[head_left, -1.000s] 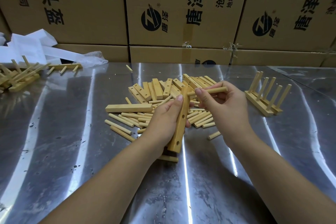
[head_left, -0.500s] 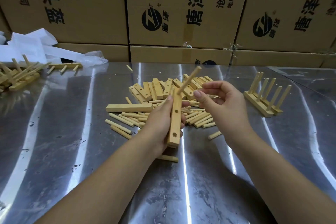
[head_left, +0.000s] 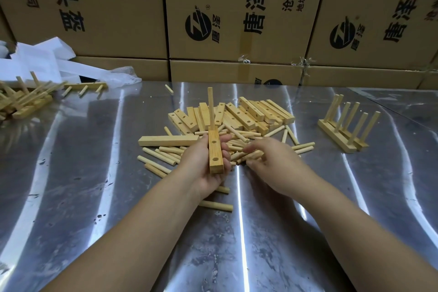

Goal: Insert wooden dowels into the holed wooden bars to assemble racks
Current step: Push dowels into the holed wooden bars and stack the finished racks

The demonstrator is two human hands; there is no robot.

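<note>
My left hand (head_left: pixel 200 169) holds a wooden bar (head_left: pixel 215 153) just above the worktop (head_left: pixel 90 185). Its fingers (head_left: pixel 225 139) are curled round the bar from the right and the thumb lies against the left side. The bar points away from me with its holed face up, and two empty holes show on that face. One dowel (head_left: pixel 210 106) stands upright in the far end of the bar, rising in front of the heap behind it. My right hand (head_left: pixel 275 166) is palm down just beside the left, low over the loose dowels (head_left: pixel 163 153) scattered on the worktop. Its fingers are bent down among them, but they are blurred and I cannot tell whether they pinch one or only touch. Behind the loose dowels lies a heap of bars (head_left: pixel 251 112), many with their holes showing. A single bar (head_left: pixel 168 141) lies flat and crosswise to the left of the one I hold. Two more dowels (head_left: pixel 216 206) lie nearer to me, partly under my left wrist. Well apart on the right a finished rack (head_left: pixel 343 133) stands with its dowels pointing up. At the far left a pile of racks (head_left: pixel 26 102) lies tumbled, beside some white wrapping (head_left: pixel 35 64). Printed cardboard boxes (head_left: pixel 113 7) are stacked along the far edge of the worktop.
</note>
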